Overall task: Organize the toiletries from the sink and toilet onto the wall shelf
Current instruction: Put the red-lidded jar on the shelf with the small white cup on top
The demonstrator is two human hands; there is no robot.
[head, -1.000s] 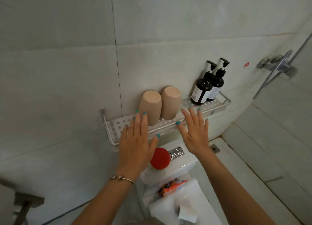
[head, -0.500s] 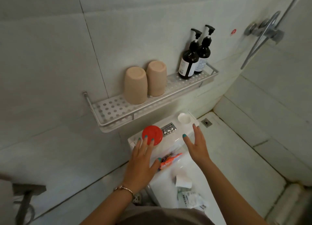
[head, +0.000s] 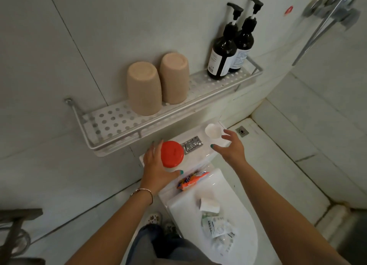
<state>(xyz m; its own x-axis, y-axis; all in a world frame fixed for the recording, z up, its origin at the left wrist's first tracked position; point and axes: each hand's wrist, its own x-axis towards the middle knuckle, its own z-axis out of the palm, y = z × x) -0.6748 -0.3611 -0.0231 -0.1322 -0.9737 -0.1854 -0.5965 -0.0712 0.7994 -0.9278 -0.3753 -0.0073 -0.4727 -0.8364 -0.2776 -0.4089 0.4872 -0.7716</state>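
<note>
fingers [head: 154,148] curl round red-lidded jar [head: 172,154]

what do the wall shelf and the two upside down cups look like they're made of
Wall shelf: looks like metal, probably aluminium, with a dull silver sheen, punched round holes and a thin rail. Two cups: matte beige, slightly speckled, no shine; plastic or a fibre composite, cannot tell which.

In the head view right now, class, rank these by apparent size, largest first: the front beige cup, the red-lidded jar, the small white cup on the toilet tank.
1. Front beige cup
2. Red-lidded jar, partly hidden by the left hand
3. Small white cup, clearly smallest
</note>
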